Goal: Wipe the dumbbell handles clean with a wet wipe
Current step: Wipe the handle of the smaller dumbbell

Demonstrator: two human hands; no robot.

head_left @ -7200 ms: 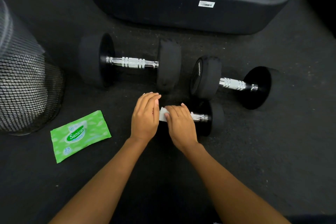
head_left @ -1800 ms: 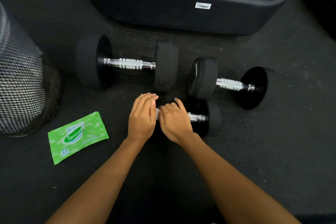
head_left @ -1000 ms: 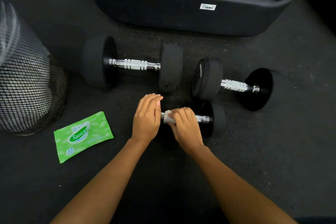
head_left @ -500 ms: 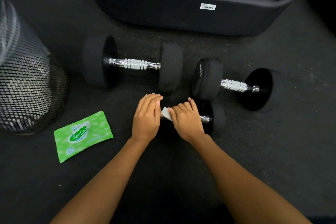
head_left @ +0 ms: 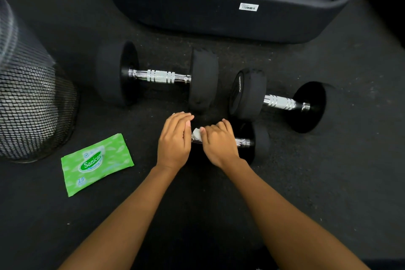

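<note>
A small black dumbbell [head_left: 259,141] lies on the floor in front of me, its chrome handle partly showing. My right hand [head_left: 219,143] curls over that handle and grips a white wet wipe [head_left: 196,133] against it. My left hand [head_left: 175,139] lies over the dumbbell's left weight, fingers together and fairly straight, hiding it. Two larger dumbbells lie beyond: one at centre left [head_left: 158,76], one at right [head_left: 279,102].
A green wet wipe packet [head_left: 96,163] lies flat on the floor to the left. A black mesh bin [head_left: 28,105] stands at the far left. A large black machine base [head_left: 230,13] runs along the back. The floor is dark rubber.
My right hand has shifted slightly along the small dumbbell's handle with the wipe, its fingers more curled over the bar than half a second ago. The left hand has stayed put.
</note>
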